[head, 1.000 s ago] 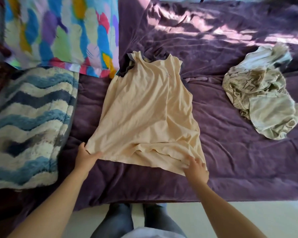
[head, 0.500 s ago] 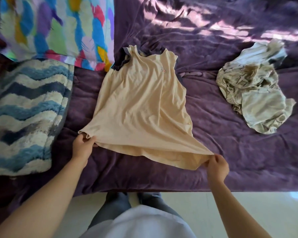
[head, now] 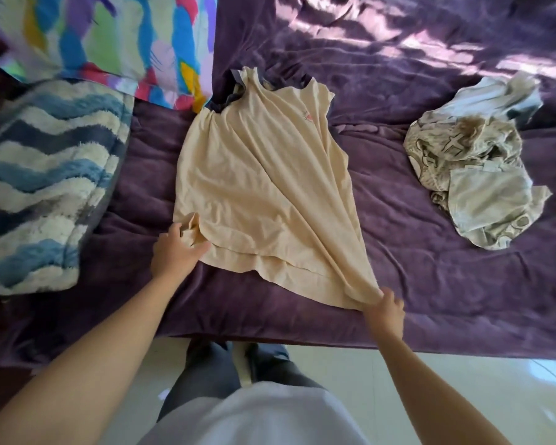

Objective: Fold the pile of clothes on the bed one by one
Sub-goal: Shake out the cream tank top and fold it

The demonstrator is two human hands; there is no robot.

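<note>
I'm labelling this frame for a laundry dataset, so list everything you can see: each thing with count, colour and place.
cream top: one, cream, spread at the bedcover's centre
dark garment: one, navy-grey, peeking out under the top's neck
crumpled clothes: one heap, beige and pale, right of the top, apart from it
bedcover: one, purple, under all the clothes
blanket: one, blue and white waves, left
patterned cloth: one, multicoloured, top left
floor: pale, below the bed's edge
trousers: dark, bottom centre
left hand: grips the top's left hem corner
right hand: pinches its right hem corner
</note>
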